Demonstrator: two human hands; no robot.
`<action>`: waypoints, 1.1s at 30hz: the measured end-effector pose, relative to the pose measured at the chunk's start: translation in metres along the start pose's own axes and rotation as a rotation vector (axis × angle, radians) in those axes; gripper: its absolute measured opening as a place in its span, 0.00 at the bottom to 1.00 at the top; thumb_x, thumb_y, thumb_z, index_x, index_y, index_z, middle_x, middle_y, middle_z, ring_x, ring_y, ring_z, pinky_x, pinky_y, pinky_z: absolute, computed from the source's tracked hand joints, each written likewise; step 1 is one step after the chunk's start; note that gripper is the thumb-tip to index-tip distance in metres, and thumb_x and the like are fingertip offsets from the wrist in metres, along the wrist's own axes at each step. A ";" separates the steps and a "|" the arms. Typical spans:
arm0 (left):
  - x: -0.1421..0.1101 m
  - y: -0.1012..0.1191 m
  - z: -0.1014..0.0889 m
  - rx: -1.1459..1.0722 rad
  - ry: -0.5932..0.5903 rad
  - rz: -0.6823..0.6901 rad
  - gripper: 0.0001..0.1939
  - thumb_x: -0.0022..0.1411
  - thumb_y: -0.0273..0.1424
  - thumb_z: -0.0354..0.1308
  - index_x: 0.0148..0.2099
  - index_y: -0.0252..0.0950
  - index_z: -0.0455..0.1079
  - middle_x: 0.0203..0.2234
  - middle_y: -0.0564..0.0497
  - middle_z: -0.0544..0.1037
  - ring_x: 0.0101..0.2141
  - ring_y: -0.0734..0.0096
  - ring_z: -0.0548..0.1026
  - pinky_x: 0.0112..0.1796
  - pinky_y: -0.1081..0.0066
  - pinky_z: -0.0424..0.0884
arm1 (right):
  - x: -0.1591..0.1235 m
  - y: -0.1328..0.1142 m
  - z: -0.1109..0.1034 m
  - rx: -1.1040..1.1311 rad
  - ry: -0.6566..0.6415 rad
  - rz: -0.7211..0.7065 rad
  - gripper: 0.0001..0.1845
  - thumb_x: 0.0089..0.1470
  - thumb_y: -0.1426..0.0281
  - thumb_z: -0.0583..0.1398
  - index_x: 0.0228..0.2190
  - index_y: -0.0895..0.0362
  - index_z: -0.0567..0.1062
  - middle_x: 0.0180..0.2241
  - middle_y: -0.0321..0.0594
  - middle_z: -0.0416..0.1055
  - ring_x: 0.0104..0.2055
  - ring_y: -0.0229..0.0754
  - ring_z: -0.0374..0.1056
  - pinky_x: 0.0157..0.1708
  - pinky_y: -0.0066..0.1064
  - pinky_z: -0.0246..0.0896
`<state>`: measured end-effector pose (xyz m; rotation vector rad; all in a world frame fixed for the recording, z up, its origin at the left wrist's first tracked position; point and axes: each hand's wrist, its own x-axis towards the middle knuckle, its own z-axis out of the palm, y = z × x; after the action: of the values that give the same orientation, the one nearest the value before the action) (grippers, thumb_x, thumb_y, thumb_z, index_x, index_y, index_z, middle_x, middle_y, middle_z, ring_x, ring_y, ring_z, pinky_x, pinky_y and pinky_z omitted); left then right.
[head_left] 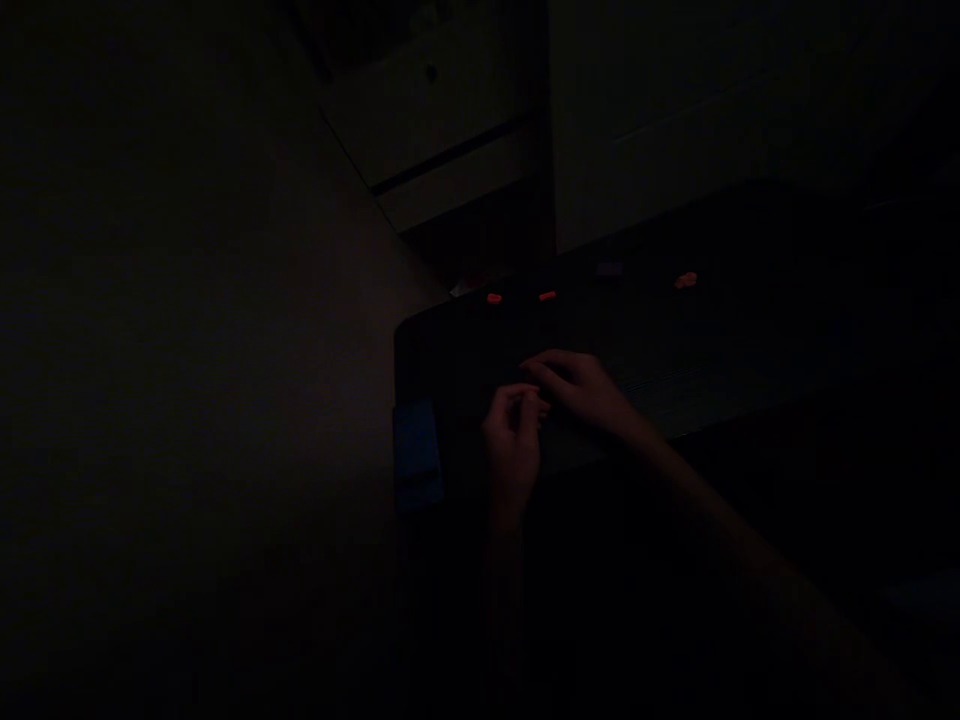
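The picture is very dark. My left hand (514,440) and my right hand (581,390) meet over a dark table surface (675,370), fingertips close together near the middle. The left fingers are curled in a pinch. The right fingers are bent down over the same spot. Whatever lies between them is too dark to name. Two small red pieces (493,298) (547,296) lie near the table's far edge, and an orange piece (685,281) lies farther right.
A blue object (416,455) sits at the table's left edge. A pale floor (225,350) spreads to the left. Light-coloured cabinet drawers (450,150) stand beyond the table, with a pale panel (712,110) at the right.
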<state>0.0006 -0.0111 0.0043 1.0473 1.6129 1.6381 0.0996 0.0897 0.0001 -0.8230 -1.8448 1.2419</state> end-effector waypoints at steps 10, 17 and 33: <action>0.000 0.001 0.000 0.016 -0.004 0.013 0.05 0.69 0.33 0.57 0.42 0.37 0.72 0.29 0.51 0.78 0.31 0.71 0.76 0.32 0.73 0.71 | -0.001 -0.003 -0.001 -0.010 -0.011 0.014 0.11 0.64 0.66 0.59 0.39 0.56 0.82 0.41 0.41 0.81 0.44 0.46 0.76 0.44 0.34 0.67; 0.000 0.000 0.000 -0.003 -0.003 0.007 0.05 0.68 0.33 0.58 0.42 0.37 0.72 0.29 0.51 0.78 0.31 0.71 0.76 0.32 0.74 0.70 | -0.001 -0.003 -0.001 -0.014 -0.012 0.026 0.12 0.65 0.66 0.59 0.39 0.57 0.82 0.40 0.41 0.81 0.44 0.46 0.76 0.43 0.33 0.67; 0.000 -0.001 0.000 -0.007 -0.004 0.019 0.04 0.69 0.32 0.58 0.41 0.38 0.72 0.29 0.51 0.78 0.31 0.71 0.77 0.31 0.73 0.71 | -0.001 -0.001 -0.001 -0.026 -0.001 0.005 0.12 0.65 0.65 0.59 0.39 0.56 0.82 0.40 0.40 0.81 0.43 0.46 0.76 0.42 0.33 0.67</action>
<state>0.0008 -0.0108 0.0034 1.0642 1.5989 1.6517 0.1007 0.0890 0.0009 -0.8418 -1.8649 1.2240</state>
